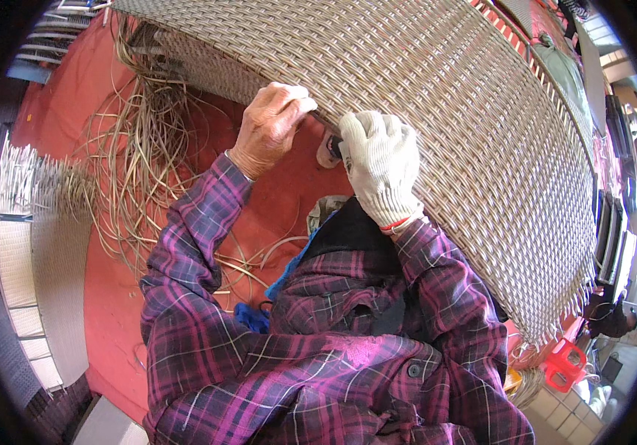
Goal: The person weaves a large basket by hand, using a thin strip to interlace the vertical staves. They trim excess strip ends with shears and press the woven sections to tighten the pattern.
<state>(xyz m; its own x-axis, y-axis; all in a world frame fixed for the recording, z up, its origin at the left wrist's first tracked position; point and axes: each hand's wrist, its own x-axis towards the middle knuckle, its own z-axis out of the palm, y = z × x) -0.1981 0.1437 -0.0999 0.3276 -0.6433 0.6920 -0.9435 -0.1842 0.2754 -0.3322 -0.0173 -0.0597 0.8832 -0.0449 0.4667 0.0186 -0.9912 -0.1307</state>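
A large woven wicker panel (452, 111) in grey-brown strands slants across the upper and right part of the view. At its near edge is my bare left hand (270, 127), its fingers closed in a pinch; what lies between the fingertips is hidden. Just to the right, my right hand (382, 163) wears a white knitted glove and is curled closed against the same edge. Beside its fingers a small dark piece (335, 146) shows, too little to name. Below the panel's edge, part of a shoe (325, 154) is visible.
Long loose strands (144, 133) hang in a tangle at the left over the red ground sheet (114, 297). Another woven piece (59, 274) with white strand ends stands at far left. At lower right are a red plastic stool-like object (564, 365) and frayed panel ends.
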